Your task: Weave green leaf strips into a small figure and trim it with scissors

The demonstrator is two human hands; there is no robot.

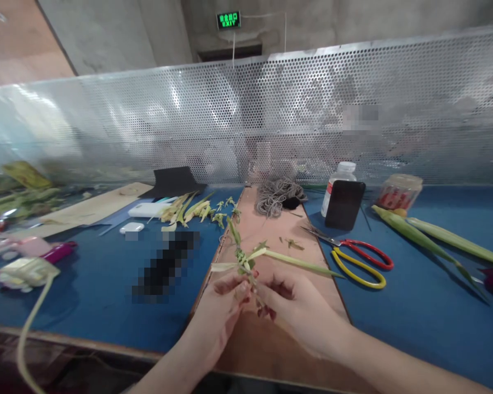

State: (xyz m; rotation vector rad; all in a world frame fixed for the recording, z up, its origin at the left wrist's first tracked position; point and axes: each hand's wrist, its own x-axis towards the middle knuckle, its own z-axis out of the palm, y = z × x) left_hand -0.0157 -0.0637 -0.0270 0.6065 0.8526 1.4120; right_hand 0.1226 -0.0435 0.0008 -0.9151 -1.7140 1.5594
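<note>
A small green leafy sprig [241, 256], with pale leaf strips around it, stands upright between my two hands above the pinkish-brown board. My left hand [225, 300] is closed, thumb and fingers pinching its lower part. My right hand [291, 300] is closed on the same piece from the other side; its fingertips are partly hidden. One long pale-green leaf strip [302, 264] stretches from the sprig to the right over the board. Small leaf scraps [294, 244] lie just beyond. Red-and-yellow-handled scissors [359, 261] lie partly open to the right.
Grey cord [277, 197] is heaped at the board's far end. A phone [344, 204] leans on a white-capped bottle [347, 167]; a jar [401, 192] and long green leaves [425, 232] lie farther right. Folded leaf pieces [184, 209] and a white case [132, 227] sit left. A perforated metal screen [205, 120] bounds the back.
</note>
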